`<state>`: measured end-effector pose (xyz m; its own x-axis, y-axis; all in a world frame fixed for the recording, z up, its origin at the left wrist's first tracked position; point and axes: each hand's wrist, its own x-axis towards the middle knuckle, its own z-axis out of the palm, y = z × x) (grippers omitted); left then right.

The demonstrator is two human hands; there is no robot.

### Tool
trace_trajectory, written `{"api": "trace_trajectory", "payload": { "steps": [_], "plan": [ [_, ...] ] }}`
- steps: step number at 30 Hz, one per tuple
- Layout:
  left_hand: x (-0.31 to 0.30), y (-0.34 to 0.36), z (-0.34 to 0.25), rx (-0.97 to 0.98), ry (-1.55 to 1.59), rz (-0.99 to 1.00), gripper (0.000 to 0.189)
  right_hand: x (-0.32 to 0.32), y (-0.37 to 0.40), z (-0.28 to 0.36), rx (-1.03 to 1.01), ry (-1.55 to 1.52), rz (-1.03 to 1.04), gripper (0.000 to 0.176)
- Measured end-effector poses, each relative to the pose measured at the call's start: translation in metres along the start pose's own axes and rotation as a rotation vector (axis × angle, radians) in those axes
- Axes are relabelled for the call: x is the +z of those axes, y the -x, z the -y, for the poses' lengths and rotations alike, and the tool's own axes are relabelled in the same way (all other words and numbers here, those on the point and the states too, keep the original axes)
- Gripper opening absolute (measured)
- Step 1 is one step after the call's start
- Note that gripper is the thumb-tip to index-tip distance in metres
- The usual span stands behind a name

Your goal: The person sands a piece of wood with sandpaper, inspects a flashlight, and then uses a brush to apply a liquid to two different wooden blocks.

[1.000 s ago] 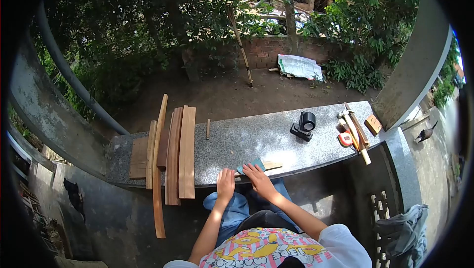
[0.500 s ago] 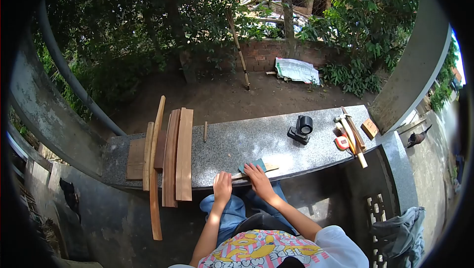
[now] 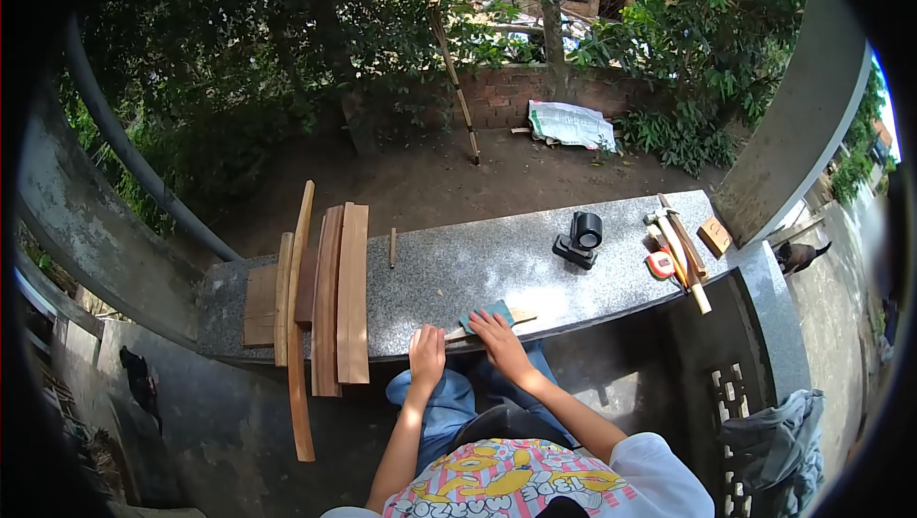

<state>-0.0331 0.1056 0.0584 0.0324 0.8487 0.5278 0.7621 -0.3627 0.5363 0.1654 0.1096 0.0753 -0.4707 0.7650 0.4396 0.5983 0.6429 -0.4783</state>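
I am pressing my right hand (image 3: 498, 338), fingers flat, on the sandpaper (image 3: 485, 312) over the wooden strip (image 3: 522, 317) lying lengthwise along the granite ledge's (image 3: 458, 270) near edge, my left hand (image 3: 427, 354) resting flat-fingered at its left end.

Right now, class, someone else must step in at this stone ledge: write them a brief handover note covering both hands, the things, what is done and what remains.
Left hand: flat on the near edge of the ledge, beside the end of the wood strip.
Right hand: pressing the blue sandpaper onto that strip.
The planks lie stacked to the left, untouched; the hammer and tape measure sit far right.
Done: cannot tell how smooth the strip is.
Left: probably the strip's uncovered right end, perhaps the planks.
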Motion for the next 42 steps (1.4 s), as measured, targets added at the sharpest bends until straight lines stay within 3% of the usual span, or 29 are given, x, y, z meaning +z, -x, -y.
{"api": "trace_trajectory", "payload": {
  "steps": [4,7,10,14,19,22,29,32,35,38,42],
  "plan": [
    [0.004,0.000,-0.001,0.001,-0.058,-0.025,0.017,-0.021,0.019,-0.030,0.285,0.103,-0.275,0.050],
    [0.005,-0.002,-0.001,-0.001,-0.059,-0.048,0.017,-0.002,0.012,-0.018,0.290,0.097,-0.301,0.048],
    [0.007,-0.002,-0.003,-0.011,-0.066,-0.048,0.016,0.016,-0.006,0.018,0.053,-0.026,-0.071,0.051],
    [0.000,0.001,-0.003,-0.002,-0.033,-0.036,0.016,0.015,-0.011,0.025,-0.108,0.034,0.030,0.054],
    [0.006,0.002,-0.002,-0.002,-0.081,-0.035,0.018,-0.024,0.027,-0.029,0.071,0.207,-0.134,0.061],
    [0.008,0.002,-0.002,0.010,-0.092,-0.065,0.018,-0.024,0.028,-0.024,0.146,0.186,-0.140,0.057],
    [0.002,0.001,0.000,0.006,-0.020,-0.058,0.015,0.015,-0.008,0.023,-0.104,-0.078,0.068,0.062],
    [0.000,-0.001,-0.005,0.015,-0.054,-0.056,0.016,-0.013,0.001,0.002,-0.050,0.059,0.104,0.060],
    [0.001,0.000,-0.003,0.015,-0.049,-0.054,0.017,-0.039,0.025,-0.031,0.117,0.146,-0.097,0.057],
    [0.003,0.001,-0.004,0.013,-0.036,-0.066,0.017,-0.041,0.033,-0.034,0.217,0.133,-0.128,0.060],
    [0.003,0.000,-0.003,0.011,-0.027,-0.068,0.017,-0.005,0.009,0.004,0.076,0.052,0.057,0.064]
  ]
}}
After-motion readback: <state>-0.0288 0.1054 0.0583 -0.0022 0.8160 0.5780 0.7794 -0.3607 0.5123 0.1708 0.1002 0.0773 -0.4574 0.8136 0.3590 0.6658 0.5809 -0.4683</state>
